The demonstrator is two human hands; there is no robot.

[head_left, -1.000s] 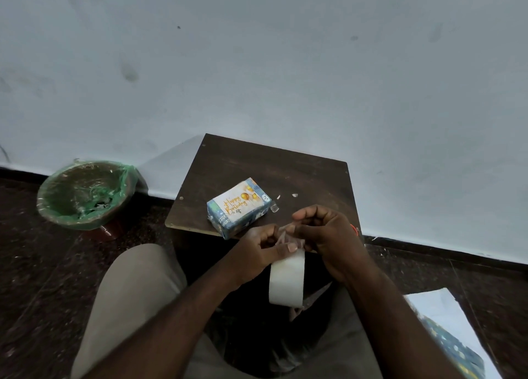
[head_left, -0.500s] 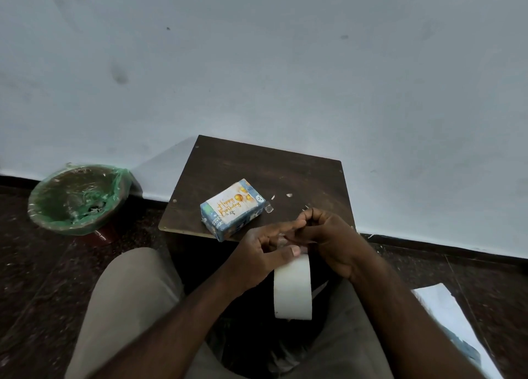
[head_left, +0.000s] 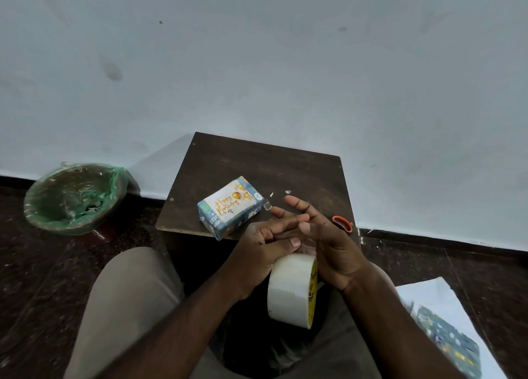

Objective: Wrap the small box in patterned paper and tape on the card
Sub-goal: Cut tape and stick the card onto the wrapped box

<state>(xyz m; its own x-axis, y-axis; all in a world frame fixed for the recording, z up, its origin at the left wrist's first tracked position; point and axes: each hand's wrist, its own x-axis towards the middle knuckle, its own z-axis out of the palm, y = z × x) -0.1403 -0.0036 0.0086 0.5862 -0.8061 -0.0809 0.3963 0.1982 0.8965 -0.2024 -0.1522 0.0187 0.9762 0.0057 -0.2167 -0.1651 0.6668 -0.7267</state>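
The small box [head_left: 239, 220], wrapped in blue patterned paper, lies on the dark wooden board [head_left: 257, 161] near its front edge. A "Happy Birthday" card [head_left: 227, 202] lies on its top face. Just in front of the board, over my lap, a roll of clear tape [head_left: 288, 290] hangs between my hands. My left hand [head_left: 257, 244] holds the roll, thumb on its top rim and fingers reaching right. My right hand [head_left: 334, 247] rests against the roll's side, fingers straight and spread above the board's edge. A bit of loose clear tape shows between the thumbs.
A red scissors handle [head_left: 342, 223] peeks out behind my right hand at the board's right corner. Small tape scraps [head_left: 267, 205] lie beside the box. A bin with a green liner [head_left: 74, 198] stands at the left. Patterned paper [head_left: 448, 341] lies on the floor at lower right.
My right hand has uncurled from its pinch at the tape end and now spreads its fingers. The roll has dropped slightly lower toward my lap. The box has not moved.
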